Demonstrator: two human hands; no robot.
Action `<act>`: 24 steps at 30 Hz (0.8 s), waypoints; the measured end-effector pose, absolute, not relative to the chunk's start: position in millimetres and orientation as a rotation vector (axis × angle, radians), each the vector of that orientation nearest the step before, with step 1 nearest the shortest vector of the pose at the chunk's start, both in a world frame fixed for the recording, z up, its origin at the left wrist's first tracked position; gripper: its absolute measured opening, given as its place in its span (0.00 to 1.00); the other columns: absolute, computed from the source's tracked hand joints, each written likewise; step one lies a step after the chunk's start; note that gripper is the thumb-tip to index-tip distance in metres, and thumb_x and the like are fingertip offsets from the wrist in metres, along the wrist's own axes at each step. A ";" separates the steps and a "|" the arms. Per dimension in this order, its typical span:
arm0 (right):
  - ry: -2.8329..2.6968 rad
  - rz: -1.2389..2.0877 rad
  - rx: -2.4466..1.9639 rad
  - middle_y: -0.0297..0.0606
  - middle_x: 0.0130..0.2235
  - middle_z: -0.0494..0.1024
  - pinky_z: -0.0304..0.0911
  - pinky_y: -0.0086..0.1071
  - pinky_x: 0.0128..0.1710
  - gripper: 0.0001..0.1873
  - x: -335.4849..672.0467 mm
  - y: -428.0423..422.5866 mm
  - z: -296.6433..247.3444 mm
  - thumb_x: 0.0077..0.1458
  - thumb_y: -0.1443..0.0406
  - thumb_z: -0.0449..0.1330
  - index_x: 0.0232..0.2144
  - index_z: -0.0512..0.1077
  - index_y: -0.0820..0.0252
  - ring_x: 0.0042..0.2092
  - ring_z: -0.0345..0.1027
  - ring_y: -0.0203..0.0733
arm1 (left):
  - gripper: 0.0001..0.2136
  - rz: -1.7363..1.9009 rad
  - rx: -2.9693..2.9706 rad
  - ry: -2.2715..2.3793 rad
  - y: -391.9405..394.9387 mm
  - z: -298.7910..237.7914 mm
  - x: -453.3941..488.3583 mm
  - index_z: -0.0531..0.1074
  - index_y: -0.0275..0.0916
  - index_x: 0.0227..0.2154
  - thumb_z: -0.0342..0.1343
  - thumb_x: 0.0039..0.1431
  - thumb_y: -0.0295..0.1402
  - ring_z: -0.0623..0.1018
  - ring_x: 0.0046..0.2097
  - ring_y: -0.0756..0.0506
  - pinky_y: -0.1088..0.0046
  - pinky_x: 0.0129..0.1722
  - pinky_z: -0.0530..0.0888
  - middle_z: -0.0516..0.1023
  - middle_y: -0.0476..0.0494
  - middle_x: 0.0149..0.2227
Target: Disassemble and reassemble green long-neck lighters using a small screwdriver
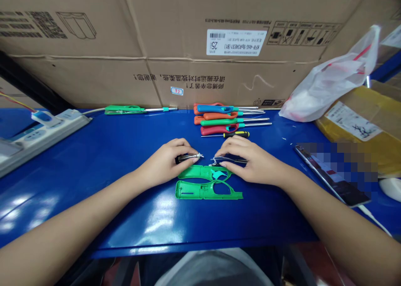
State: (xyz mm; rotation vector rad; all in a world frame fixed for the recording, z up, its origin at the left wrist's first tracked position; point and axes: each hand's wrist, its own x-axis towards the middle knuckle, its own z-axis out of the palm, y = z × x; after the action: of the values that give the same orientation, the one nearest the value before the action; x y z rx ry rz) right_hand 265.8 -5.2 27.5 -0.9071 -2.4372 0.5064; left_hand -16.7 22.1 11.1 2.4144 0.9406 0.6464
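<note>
My left hand [167, 160] is closed around a small dark part with a metal tip [191, 156] that points right. My right hand [247, 160] pinches a thin dark and metal piece [227, 160] just across from it. Both hands hover over the blue table [125, 219]. Directly below them lie two open green plastic handle shells [205, 190], one behind the other, with a teal trigger piece [219, 175] in the farther shell.
A pile of assembled long-nosed lighters [225, 119] in blue, orange, green and red lies behind, with a black-and-yellow screwdriver [234, 134]. A single green lighter [131, 109] lies far left. Power strip [40, 129] at left, phone [332, 173] and plastic bag [332, 81] at right, cardboard box [156, 35] behind.
</note>
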 end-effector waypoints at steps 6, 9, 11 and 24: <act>-2.599 0.633 -0.922 0.40 0.45 0.76 0.61 0.46 0.56 0.06 264.9 -10.0 29.6 0.64 0.60 0.62 0.40 0.77 0.55 0.49 0.69 0.46 | 0.13 0.775 2.546 0.980 22.3 13.3 -17.7 0.79 0.41 0.48 0.58 0.67 0.41 0.75 0.48 0.42 0.62 0.51 0.72 0.77 0.41 0.45; -2.543 0.672 -0.894 0.40 0.43 0.77 0.62 0.44 0.55 0.06 264.9 -8.3 29.3 0.67 0.63 0.59 0.38 0.76 0.57 0.48 0.70 0.44 | 0.11 0.722 2.638 0.837 20.9 21.1 -20.1 0.80 0.41 0.44 0.61 0.66 0.40 0.75 0.45 0.43 0.63 0.49 0.70 0.78 0.43 0.43; -2.480 0.649 -0.886 0.40 0.42 0.77 0.63 0.42 0.53 0.07 265.6 -6.0 29.7 0.67 0.65 0.58 0.37 0.75 0.58 0.47 0.70 0.43 | 0.11 0.625 2.694 0.766 20.6 24.1 -21.4 0.80 0.42 0.43 0.62 0.65 0.41 0.75 0.45 0.43 0.63 0.48 0.68 0.79 0.44 0.43; -2.333 0.291 -1.283 0.42 0.43 0.76 0.63 0.46 0.52 0.05 282.3 8.3 18.9 0.62 0.66 0.60 0.40 0.75 0.57 0.49 0.69 0.49 | 0.07 0.501 2.652 0.637 22.5 20.2 -22.4 0.78 0.40 0.38 0.55 0.70 0.34 0.76 0.42 0.45 0.66 0.47 0.68 0.82 0.45 0.39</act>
State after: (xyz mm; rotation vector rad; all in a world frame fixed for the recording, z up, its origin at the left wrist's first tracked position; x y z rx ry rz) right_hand 282.3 8.3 18.9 -1.2830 -2.3332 0.2913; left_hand -22.4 22.5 20.2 2.6521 0.6375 0.5011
